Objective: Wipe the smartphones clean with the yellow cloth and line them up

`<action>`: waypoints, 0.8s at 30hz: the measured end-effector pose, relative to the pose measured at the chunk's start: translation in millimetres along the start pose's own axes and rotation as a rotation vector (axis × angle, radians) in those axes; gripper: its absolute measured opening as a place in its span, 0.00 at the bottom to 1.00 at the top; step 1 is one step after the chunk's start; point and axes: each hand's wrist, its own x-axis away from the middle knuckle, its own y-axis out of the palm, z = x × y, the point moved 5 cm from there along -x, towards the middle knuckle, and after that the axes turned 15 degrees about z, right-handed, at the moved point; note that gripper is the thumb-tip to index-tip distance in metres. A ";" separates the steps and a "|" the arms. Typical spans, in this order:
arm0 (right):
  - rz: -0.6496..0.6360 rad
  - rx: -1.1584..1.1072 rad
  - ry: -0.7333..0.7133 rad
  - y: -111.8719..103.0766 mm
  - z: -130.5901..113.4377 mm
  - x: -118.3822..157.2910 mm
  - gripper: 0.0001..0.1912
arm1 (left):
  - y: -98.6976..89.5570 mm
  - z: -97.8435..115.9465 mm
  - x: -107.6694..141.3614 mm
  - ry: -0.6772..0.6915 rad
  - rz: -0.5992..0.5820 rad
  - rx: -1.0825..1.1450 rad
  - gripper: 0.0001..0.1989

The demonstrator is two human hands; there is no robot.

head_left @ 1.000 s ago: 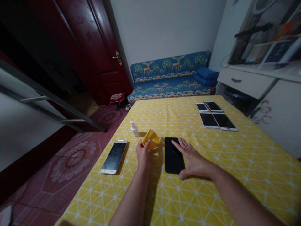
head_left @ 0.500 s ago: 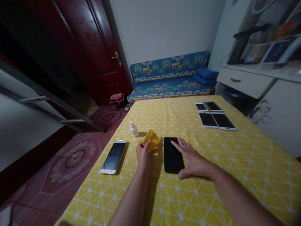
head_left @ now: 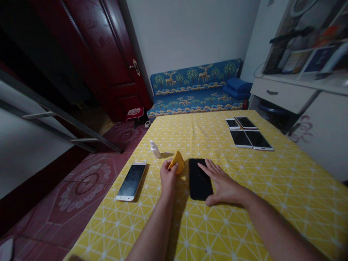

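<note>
My left hand (head_left: 168,174) pinches a small folded orange-yellow cloth (head_left: 178,162) between thumb and fingers, just left of a black phone (head_left: 198,185). The phone lies flat, dark screen up, on the table. Along its right side rests my right hand (head_left: 221,183), fingers spread; the index finger reaches over the screen and the thumb is by the lower right corner. A white phone with a dark screen (head_left: 132,181) lies farther left. Between it and the cloth, a little farther back, stands a small white spray bottle (head_left: 155,149).
Several white-framed phones (head_left: 240,139) lie grouped at the far right of the table with its yellow patterned cloth (head_left: 206,232). Behind are a blue patterned sofa (head_left: 190,95) and a dark red door (head_left: 108,61). A white desk (head_left: 282,95) stands right.
My left hand has shifted slightly right and turned, so the cloth now shows a narrower, pointed shape closer to the black phone. My right hand is nearly still.
</note>
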 end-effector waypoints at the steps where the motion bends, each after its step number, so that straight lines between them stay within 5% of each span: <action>1: 0.000 0.004 0.000 0.3 0.3 0.0 0.71 | 2.4 1.6 1.5 0.009 -0.020 -0.005 0.14; 8: 0.011 -0.013 -0.020 5.1 7.3 -0.2 0.72 | 15.9 2.8 17.3 0.089 -0.203 -0.095 0.09; 18: 0.014 0.026 -0.031 5.3 6.8 -2.2 0.72 | 16.9 1.9 27.2 0.251 -0.351 -0.305 0.32; 24: 0.034 0.027 -0.049 6.2 10.5 -3.0 0.72 | 24.7 -0.3 36.6 0.494 -0.500 -0.480 0.28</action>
